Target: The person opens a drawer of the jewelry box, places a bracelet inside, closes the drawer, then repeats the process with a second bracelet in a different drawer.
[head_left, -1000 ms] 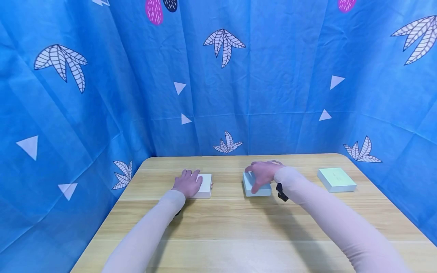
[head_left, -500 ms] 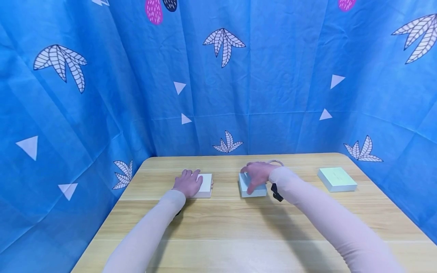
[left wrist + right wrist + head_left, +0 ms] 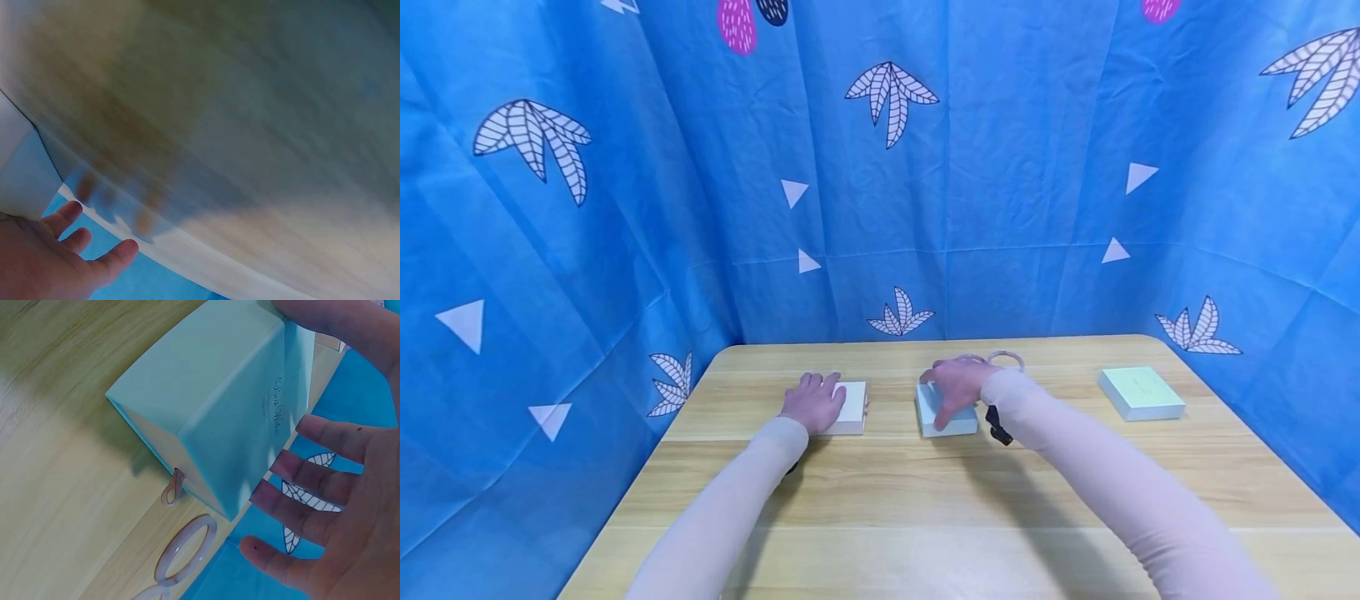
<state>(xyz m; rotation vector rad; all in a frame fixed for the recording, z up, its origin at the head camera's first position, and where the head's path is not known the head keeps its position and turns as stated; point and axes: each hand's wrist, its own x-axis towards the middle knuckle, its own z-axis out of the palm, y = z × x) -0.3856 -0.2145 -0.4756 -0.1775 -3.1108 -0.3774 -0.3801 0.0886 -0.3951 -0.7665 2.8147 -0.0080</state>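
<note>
A small white box (image 3: 852, 410) lies left of centre on the wooden table, with a pinkish tab at its right side. My left hand (image 3: 812, 404) rests on its left part, fingers extended; in the left wrist view the fingertips reach past the white box (image 3: 22, 169). My right hand (image 3: 957, 387) spans a light blue box (image 3: 952, 427) near the middle and grips it between thumb and fingers. Seen from the right wrist, the light blue box (image 3: 231, 431) has printed lettering and a small brown loop tab (image 3: 172, 489) at its open-sided edge.
Two pale bangles (image 3: 1006, 360) lie on the table (image 3: 887, 508) just behind my right wrist. A light green box (image 3: 1141, 393) sits at the far right. A blue patterned curtain (image 3: 1015, 167) hangs behind the table and along both sides.
My right hand has moved left with the light blue box, closer to the white box. More of the bangles now shows behind the wrist. The left hand has stayed in place.
</note>
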